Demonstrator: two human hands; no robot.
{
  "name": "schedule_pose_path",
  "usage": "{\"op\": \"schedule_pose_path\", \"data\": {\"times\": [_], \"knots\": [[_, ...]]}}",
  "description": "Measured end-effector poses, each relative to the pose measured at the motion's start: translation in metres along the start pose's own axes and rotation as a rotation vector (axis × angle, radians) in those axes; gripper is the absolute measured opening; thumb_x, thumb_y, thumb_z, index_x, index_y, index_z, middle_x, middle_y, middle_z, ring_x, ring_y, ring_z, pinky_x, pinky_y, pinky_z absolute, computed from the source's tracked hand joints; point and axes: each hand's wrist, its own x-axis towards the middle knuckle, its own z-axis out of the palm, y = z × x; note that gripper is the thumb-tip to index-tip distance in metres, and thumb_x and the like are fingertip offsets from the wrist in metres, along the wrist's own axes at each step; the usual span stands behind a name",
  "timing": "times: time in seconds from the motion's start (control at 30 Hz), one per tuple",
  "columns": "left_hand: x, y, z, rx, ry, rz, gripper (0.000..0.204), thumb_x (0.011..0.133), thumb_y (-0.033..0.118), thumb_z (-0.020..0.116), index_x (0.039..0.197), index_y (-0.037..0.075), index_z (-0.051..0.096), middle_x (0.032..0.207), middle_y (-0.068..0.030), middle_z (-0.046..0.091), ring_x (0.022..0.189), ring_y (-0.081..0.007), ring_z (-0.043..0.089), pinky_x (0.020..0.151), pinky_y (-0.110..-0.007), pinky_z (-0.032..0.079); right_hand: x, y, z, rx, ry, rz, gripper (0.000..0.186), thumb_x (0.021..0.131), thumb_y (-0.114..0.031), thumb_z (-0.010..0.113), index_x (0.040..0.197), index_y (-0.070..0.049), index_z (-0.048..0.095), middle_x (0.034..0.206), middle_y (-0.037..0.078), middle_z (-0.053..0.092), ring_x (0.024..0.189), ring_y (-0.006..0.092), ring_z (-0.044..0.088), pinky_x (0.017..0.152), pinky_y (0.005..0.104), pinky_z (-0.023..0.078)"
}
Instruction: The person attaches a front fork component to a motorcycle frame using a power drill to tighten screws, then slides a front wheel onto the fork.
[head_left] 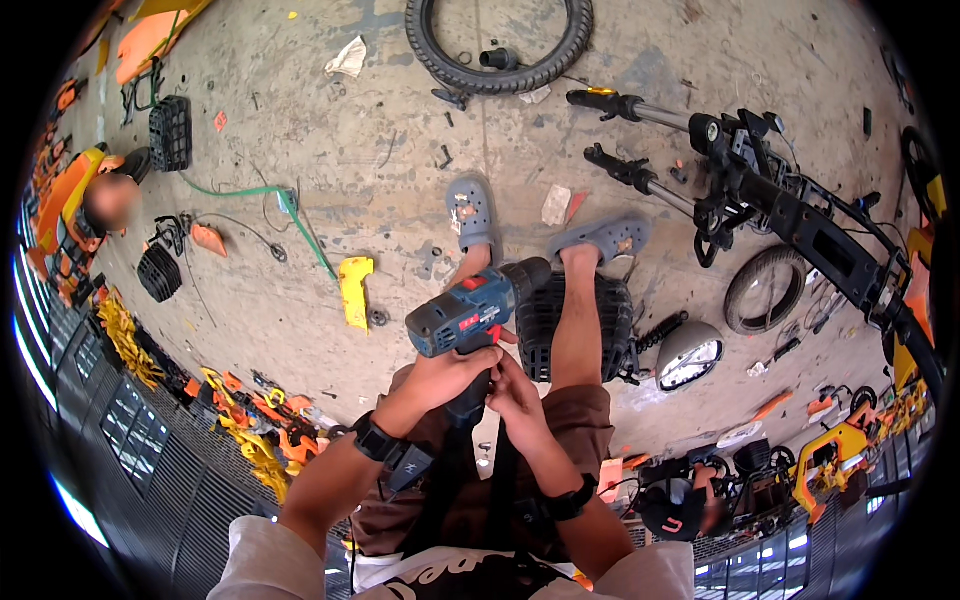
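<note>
A blue and black cordless drill (468,308) is held up in front of my lap, its black chuck pointing right and away from me. My left hand (448,376) is wrapped round its grip, just below the red trigger. Close beside the grip, my right hand (518,398) has its fingers curled and pinched together. Whatever lies between those fingertips, if anything, is hidden. Beneath the chuck, between my legs, stands a black plastic basket (537,338). A round grey headlight (690,357) lies right of it, next to a black spring shock absorber (662,333).
A black fork and frame assembly (765,200) spans the right side. Tyres lie at the far middle (418,40) and right (735,305). A yellow plastic part (354,292) and a green strap (312,240) are left. Another person (682,508) sits among parts at lower right.
</note>
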Motion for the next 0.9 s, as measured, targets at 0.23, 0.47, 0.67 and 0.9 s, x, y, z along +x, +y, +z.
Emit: {"op": "schedule_pose_path", "data": {"times": [0.23,0.47,0.67,0.9], "knots": [[0.003,-0.015,0.011,0.061,0.21,0.053,0.025,0.095,0.012,0.063,0.114,-0.001,0.055,0.105,-0.0118,0.068,0.072,-0.0135,0.066,0.064,-0.028,0.055,-0.004,0.016,0.001,-0.303,0.025,-0.146,0.08,0.077,0.002,0.058,0.149,0.004,0.025,0.128,0.013,0.048,0.117,0.023,0.052,0.1,0.0332,0.042],[0.006,-0.018,0.012,-0.136,0.271,0.018,0.022,0.096,0.015,0.061,0.11,-0.001,0.055,0.091,-0.008,0.062,0.08,-0.022,0.069,0.067,-0.031,0.056,-0.01,0.004,0.014,-0.73,0.062,-0.267,0.082,0.076,0.0,0.058,0.149,0.006,0.021,0.137,0.02,0.045,0.125,0.0288,0.05,0.104,0.0366,0.039],[0.012,-0.029,0.014,-0.06,0.326,0.173,0.023,0.094,0.014,0.063,0.111,0.0,0.057,0.097,-0.0072,0.066,0.085,-0.0172,0.069,0.074,-0.028,0.053,0.001,0.001,0.009,-0.625,0.014,-0.167,0.083,0.076,-0.007,0.067,0.146,0.007,0.025,0.143,0.024,0.04,0.132,0.0315,0.044,0.109,0.0385,0.035],[-0.011,0.0,0.003,0.387,-0.016,0.204,0.048,0.096,0.02,0.063,0.138,0.003,0.046,0.131,-0.0103,0.058,0.121,-0.0177,0.053,0.101,-0.035,0.043,0.024,-0.021,0.015,-0.786,0.079,-0.372,0.089,0.066,-0.013,0.081,0.141,0.0,0.035,0.14,0.022,0.04,0.128,0.0391,0.046,0.104,0.0415,0.042]]}}
